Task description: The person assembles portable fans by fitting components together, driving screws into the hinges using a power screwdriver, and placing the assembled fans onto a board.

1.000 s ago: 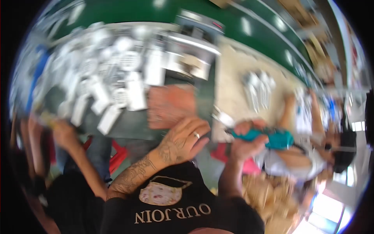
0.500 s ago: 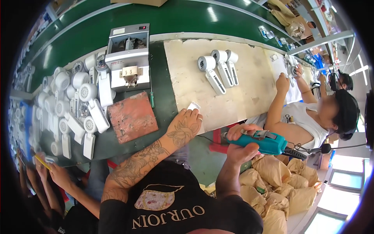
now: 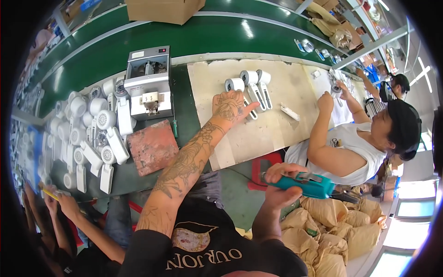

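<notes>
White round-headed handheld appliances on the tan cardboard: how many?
3: left appliance, partly covered by the left hand; middle appliance, beside it; right appliance, at the row's right end. The hand could hide more.

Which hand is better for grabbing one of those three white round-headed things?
Probably the left hand: it's close to the white gadgets, while the right hand is farther away, holding a teal tool.

Three fans [image 3: 249, 77] lie on the cardboard sheet [image 3: 244, 143], right of the machine [image 3: 148, 81].

Teal tool [image 3: 308, 185]; white fans [image 3: 249, 77]; mottled red mat [image 3: 152, 147].
</notes>
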A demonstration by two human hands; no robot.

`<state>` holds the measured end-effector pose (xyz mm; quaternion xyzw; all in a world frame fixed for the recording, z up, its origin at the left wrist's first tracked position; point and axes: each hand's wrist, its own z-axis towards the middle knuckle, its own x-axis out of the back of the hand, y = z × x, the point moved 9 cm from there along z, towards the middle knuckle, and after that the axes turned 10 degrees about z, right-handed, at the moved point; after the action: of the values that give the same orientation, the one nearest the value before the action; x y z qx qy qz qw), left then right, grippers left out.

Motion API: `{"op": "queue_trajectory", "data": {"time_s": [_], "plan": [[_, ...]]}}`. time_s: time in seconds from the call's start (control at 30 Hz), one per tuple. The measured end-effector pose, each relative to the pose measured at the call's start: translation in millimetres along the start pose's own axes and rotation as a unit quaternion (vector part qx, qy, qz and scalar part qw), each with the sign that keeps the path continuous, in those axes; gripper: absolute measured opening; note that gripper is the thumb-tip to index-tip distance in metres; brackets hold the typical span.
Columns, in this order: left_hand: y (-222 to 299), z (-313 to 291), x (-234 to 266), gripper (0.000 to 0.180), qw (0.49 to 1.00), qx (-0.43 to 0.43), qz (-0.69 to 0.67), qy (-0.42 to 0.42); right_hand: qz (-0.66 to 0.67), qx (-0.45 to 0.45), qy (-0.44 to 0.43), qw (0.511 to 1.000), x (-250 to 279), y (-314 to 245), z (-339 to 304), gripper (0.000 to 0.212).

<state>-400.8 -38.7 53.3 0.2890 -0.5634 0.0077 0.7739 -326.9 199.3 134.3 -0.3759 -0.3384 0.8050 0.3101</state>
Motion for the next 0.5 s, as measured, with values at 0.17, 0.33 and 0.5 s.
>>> {"op": "queue_trajectory", "data": {"time_s": [0.17,0.33,0.5], "plan": [[-36,-3,-26,0.06,0.989,0.121,0.0,-0.083,-0.034,-0.024,-0.002,0.999,-9,22,-11,0.072],[-71,-18,-10,0.051,0.984,0.159,-0.033,-0.074,-0.099,-0.096,-0.04,0.99,-28,46,-15,0.065],[-65,-79,66,0.035,0.99,0.063,-0.105,0.067,-0.132,-0.135,-0.068,0.98,-47,78,-15,0.047]]}}
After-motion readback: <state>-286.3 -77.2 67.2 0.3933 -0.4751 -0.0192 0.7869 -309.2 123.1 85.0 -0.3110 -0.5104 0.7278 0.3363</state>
